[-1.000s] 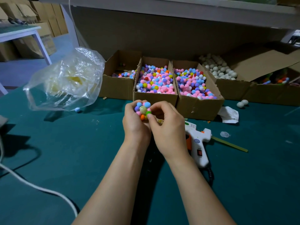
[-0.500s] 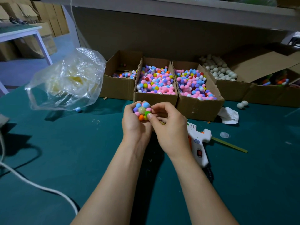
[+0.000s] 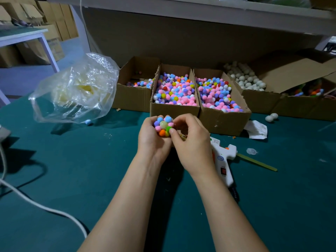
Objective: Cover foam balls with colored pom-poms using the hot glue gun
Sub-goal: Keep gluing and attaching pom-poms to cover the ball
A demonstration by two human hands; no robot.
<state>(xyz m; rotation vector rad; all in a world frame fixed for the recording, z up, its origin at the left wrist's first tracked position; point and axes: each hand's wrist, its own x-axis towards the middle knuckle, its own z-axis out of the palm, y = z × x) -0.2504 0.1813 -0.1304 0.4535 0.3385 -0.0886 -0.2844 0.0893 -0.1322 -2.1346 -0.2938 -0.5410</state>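
Head view: both hands meet just above the green counter (image 3: 91, 170), in front of the cardboard boxes. The left hand (image 3: 152, 140) cups the foam ball (image 3: 163, 125) from below and from the left, its fingers curled round it. The ball wears a ring of pom-poms, blue, purple, pink, orange and green, with a bare pale patch in the middle. The right hand (image 3: 192, 142) grips the ball's right side, its thumb pressing on the green pom-pom (image 3: 168, 128) and its fingers curled over the top; how they sit behind the ball is probably hidden.

The glue gun (image 3: 223, 157) lies on the counter just right of the right wrist. Behind the hands, the middle box (image 3: 174, 108) holds loose pom-poms. Farther right is a box of white balls (image 3: 245, 79). A clear plastic bag (image 3: 76, 88) sits at the left.
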